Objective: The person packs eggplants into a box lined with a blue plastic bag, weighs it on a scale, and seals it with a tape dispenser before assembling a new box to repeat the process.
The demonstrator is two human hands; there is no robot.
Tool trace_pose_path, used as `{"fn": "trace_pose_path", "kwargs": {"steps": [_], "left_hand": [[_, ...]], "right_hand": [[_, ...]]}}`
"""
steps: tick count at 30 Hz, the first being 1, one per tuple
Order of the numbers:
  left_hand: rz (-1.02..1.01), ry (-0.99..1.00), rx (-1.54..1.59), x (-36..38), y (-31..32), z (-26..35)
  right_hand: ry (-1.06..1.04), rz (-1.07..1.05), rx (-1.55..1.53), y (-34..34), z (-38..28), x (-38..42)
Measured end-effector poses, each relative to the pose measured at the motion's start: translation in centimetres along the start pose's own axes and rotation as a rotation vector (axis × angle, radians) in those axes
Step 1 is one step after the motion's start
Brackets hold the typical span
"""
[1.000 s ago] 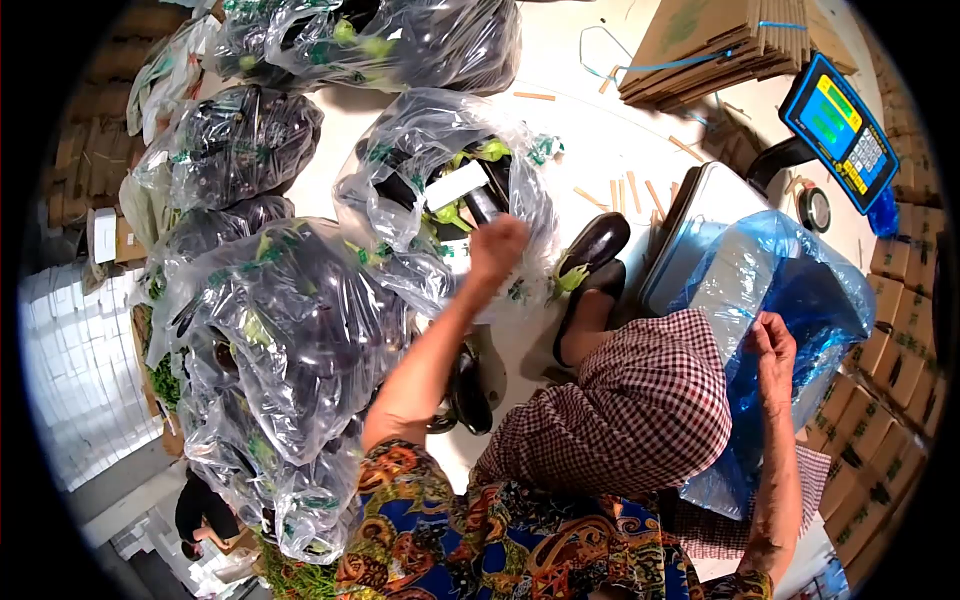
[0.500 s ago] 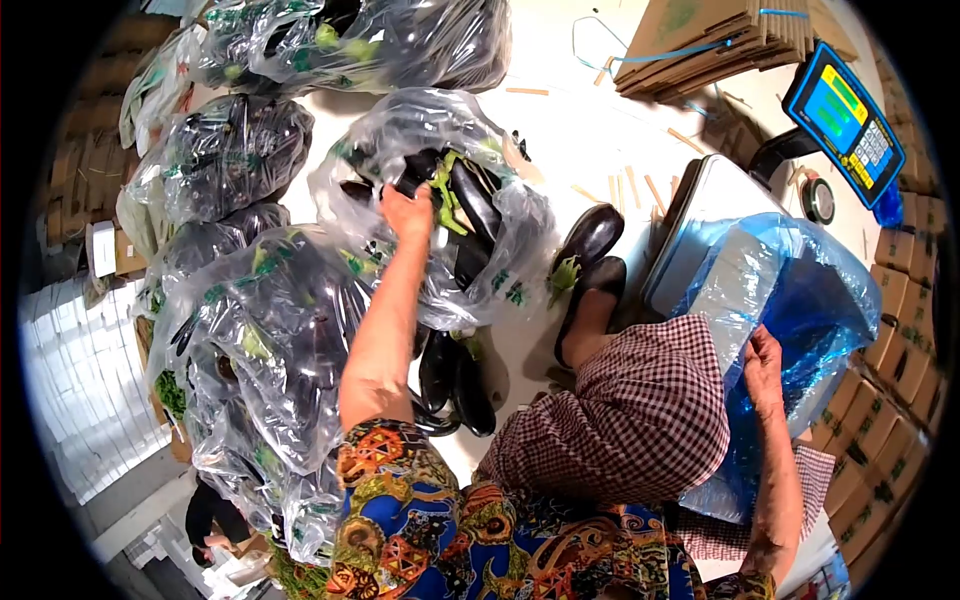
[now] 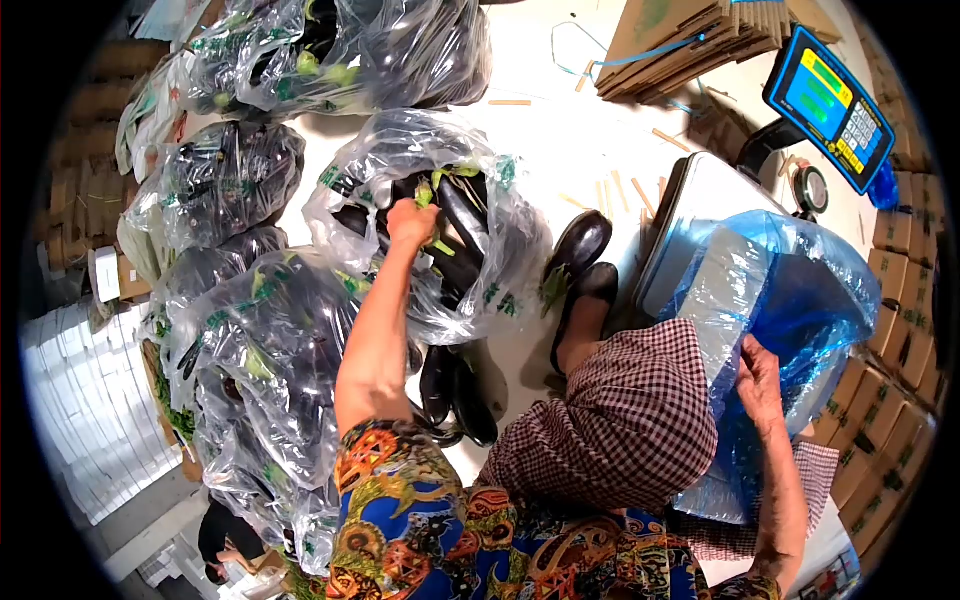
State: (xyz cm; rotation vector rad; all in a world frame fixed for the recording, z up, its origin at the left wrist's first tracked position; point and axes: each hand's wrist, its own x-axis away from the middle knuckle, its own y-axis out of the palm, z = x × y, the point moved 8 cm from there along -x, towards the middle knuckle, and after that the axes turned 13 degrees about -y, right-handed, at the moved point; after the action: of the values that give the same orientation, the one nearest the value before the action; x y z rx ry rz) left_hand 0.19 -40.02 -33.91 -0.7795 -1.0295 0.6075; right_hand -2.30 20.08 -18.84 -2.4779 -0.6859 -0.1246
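Observation:
An open clear plastic bag [image 3: 510,230] holds several dark eggplants [image 3: 462,217] with green stems. My left hand [image 3: 411,221] reaches into its mouth, fingers closed round the green stem end of an eggplant. On the right, my right hand [image 3: 760,380] pinches the edge of a blue plastic bag [image 3: 800,300], which lies open over a box-like form on the white scale [image 3: 690,200]. One loose eggplant [image 3: 583,243] lies between the clear bag and the scale, near my shoe. Other loose eggplants [image 3: 470,400] rest below the clear bag.
Filled clear bags of eggplants [image 3: 270,350] line the left side, with more [image 3: 400,55] at the top. Flattened cardboard [image 3: 690,40] is stacked at top right, near the scale's display [image 3: 830,110] and a tape roll [image 3: 811,190]. A person [image 3: 225,540] bends at lower left.
My left hand has gone from open-fingered beside the eggplants to closed on a stem end. My right hand stays at the blue bag. The whole view has shifted slightly.

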Motion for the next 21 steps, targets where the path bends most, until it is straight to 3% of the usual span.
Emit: {"fn": "trace_pose_path", "kwargs": {"steps": [1, 2, 6, 11, 12, 15, 18, 19, 21], "left_hand": [[-0.260, -0.139, 0.395, 1.1, 0.0, -0.2], [-0.412, -0.117, 0.686, 3.3, -0.8, 0.1], [-0.680, 0.019, 0.804, 14.3, -4.4, 1.3], [-0.960, 0.111, 1.286, 23.6, -8.9, 2.6], [-0.945, 0.146, 1.294, 25.8, -9.5, 3.6], [-1.171, 0.301, 1.243, 31.3, -10.2, 6.8], [-1.354, 0.558, 1.048, 36.3, -10.6, 11.1], [-1.306, 0.519, 1.070, 38.2, -10.4, 12.1], [-1.336, 0.702, 0.929, 40.4, -9.5, 12.7]], "right_hand": [[0.021, -0.009, 0.029, -0.6, -1.1, -0.2], [0.040, -0.019, 0.058, -0.8, -2.1, -0.5], [0.070, 0.055, 0.018, -1.4, -6.0, -1.3], [0.052, 0.177, -0.060, -3.1, -8.3, -0.7], [0.071, 0.174, -0.123, -3.1, -8.6, -0.4], [0.115, 0.093, -0.342, -1.8, -10.1, 0.3], [0.028, -0.005, -0.565, -0.3, -13.2, 0.4], [0.012, -0.056, -0.640, 0.1, -14.3, 0.4], [-0.177, 0.048, -0.936, -0.3, -17.2, -0.1]]}}
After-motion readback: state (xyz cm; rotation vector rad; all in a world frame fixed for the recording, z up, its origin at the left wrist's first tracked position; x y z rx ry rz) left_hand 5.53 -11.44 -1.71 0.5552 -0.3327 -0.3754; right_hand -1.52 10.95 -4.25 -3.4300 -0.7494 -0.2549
